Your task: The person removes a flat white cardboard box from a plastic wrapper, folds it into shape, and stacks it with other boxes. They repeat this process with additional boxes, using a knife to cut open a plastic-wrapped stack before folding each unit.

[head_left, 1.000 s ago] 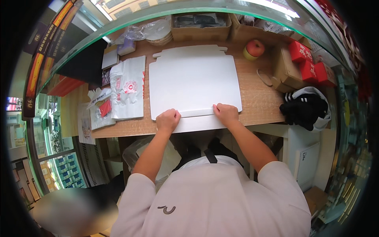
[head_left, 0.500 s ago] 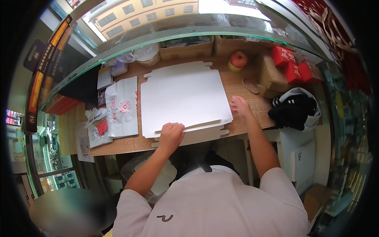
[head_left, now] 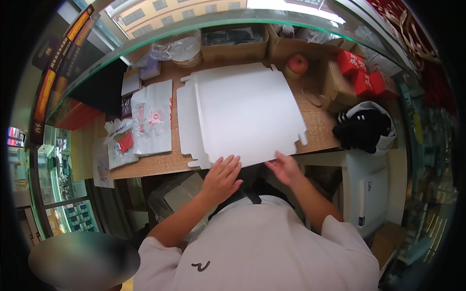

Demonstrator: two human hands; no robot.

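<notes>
A large white cardboard sheet [head_left: 247, 106] with notched, tabbed edges, like a flat box blank, lies on the wooden table in front of me. A crease runs down its left side, marking off a flap. My left hand [head_left: 223, 179] rests on the near edge, left of the middle, its fingers stretched out flat on the card. At the same edge, further right, my right hand [head_left: 285, 168] has its thumb on the upper side and its fingers by the rim, holding the card there.
White plastic bags [head_left: 153, 119] lie left of the cardboard. At the back stand brown cartons [head_left: 235, 52] and an apple [head_left: 297, 63]. Red boxes [head_left: 361, 83] and a black-and-white cloth item [head_left: 364, 128] are at the right. A glass edge [head_left: 228, 21] spans the back.
The cardboard has turned, its folded-up near strip now a flap on the left. My right hand has moved from its right side to the near edge; my left hand has opened out flat.
</notes>
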